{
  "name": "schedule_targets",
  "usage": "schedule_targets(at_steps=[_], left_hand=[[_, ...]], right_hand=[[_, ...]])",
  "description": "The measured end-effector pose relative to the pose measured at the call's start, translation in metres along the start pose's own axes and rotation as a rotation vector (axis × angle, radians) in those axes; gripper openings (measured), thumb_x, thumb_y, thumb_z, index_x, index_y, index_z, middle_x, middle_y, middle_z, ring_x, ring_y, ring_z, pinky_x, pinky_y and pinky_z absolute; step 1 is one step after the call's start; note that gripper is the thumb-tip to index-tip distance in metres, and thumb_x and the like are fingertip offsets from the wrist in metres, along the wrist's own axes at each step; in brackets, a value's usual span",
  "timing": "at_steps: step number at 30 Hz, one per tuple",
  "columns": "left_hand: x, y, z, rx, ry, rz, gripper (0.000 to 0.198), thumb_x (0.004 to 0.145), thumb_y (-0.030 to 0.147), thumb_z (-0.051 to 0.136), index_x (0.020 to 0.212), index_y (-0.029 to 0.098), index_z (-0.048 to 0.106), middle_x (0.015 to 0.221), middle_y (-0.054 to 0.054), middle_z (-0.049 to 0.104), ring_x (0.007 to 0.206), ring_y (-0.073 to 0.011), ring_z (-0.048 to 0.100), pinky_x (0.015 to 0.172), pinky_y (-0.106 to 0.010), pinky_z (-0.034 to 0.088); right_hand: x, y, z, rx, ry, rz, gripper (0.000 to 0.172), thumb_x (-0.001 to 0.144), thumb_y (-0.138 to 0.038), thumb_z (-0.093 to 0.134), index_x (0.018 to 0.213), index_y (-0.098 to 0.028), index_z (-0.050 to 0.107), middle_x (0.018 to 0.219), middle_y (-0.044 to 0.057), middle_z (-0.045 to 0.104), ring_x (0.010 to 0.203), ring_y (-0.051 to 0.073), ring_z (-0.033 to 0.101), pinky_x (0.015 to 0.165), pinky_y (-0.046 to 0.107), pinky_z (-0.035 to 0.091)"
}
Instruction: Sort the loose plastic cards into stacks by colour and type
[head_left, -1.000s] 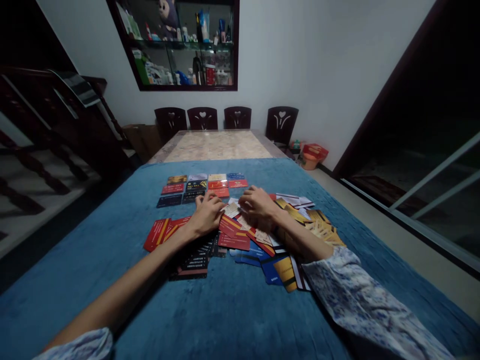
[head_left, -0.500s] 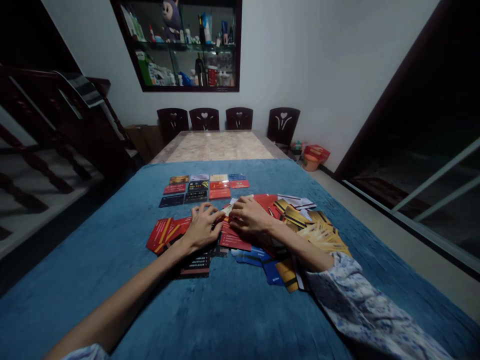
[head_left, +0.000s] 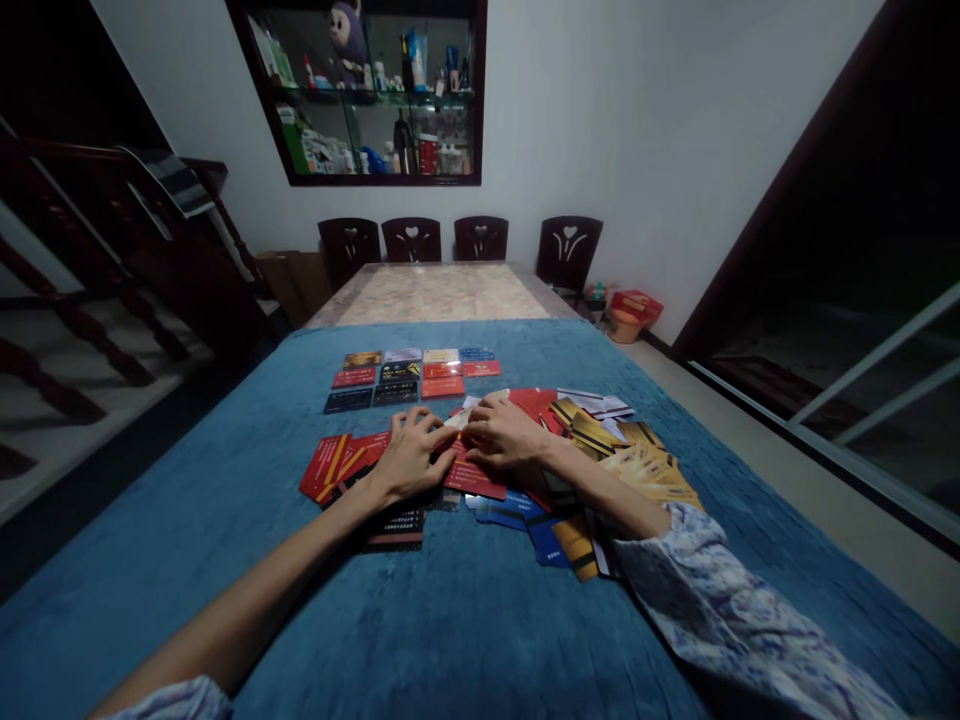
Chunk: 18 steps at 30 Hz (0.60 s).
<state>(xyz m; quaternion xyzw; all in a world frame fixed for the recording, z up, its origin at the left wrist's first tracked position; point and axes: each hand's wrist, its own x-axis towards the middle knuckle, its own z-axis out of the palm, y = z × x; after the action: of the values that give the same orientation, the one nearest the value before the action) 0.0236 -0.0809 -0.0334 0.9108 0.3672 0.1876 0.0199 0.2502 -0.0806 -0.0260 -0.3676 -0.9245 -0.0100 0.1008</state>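
My left hand rests over the loose cards with its fingers spread and bent, the index finger and thumb apart. Close to its right, my right hand lies on the pile, fingers curved and their tips touching the cards. A red card sticks out below the right hand. Left of my left hand are red cards with yellow stripes, and dark cards show under its wrist. Blue cards and gold cards spread out around my right forearm. What lies directly under both palms is hidden.
Beyond my hands, several cards lie in rows, among them a black VIP card and a red card. A blue cloth covers the near part of the table. Dark chairs stand at the far end.
The view has shifted slightly. Both hands stay over the cards in nearly the same places, the left fingers a little differently bent. The rows of cards look the same.
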Motion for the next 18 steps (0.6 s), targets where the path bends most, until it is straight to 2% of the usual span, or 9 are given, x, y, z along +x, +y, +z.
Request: schedule_targets(at_steps=[10, 14, 18], left_hand=[[0.0, 0.001, -0.002, 0.02, -0.045, 0.016, 0.032, 0.09, 0.04, 0.06, 0.114, 0.023, 0.071, 0.114, -0.01, 0.065, 0.115, -0.0313, 0.048, 0.096, -0.052, 0.039], [0.0, 0.002, -0.003, 0.017, -0.058, 0.015, 0.032, 0.09, 0.042, 0.059, 0.114, 0.024, 0.071, 0.113, -0.01, 0.063, 0.114, -0.0312, 0.047, 0.097, -0.052, 0.038], [0.001, 0.001, -0.001, 0.006, -0.053, 0.003, 0.032, 0.088, 0.04, 0.062, 0.115, 0.024, 0.071, 0.115, -0.01, 0.063, 0.116, -0.0317, 0.047, 0.098, -0.053, 0.038]], right_hand=[[0.0, 0.005, 0.001, 0.051, 0.008, -0.046, 0.029, 0.092, -0.044, 0.066, 0.103, -0.018, 0.074, 0.105, 0.012, 0.067, 0.096, 0.024, 0.048, 0.085, 0.038, 0.037], [-0.001, 0.006, -0.002, 0.057, -0.013, -0.04, 0.039, 0.092, -0.054, 0.064, 0.102, -0.018, 0.074, 0.103, 0.011, 0.067, 0.094, 0.024, 0.049, 0.084, 0.038, 0.036], [-0.005, 0.008, -0.008, 0.058, -0.041, -0.03, 0.053, 0.086, -0.065, 0.066, 0.11, -0.018, 0.072, 0.104, 0.012, 0.066, 0.094, 0.025, 0.049, 0.082, 0.038, 0.037]])
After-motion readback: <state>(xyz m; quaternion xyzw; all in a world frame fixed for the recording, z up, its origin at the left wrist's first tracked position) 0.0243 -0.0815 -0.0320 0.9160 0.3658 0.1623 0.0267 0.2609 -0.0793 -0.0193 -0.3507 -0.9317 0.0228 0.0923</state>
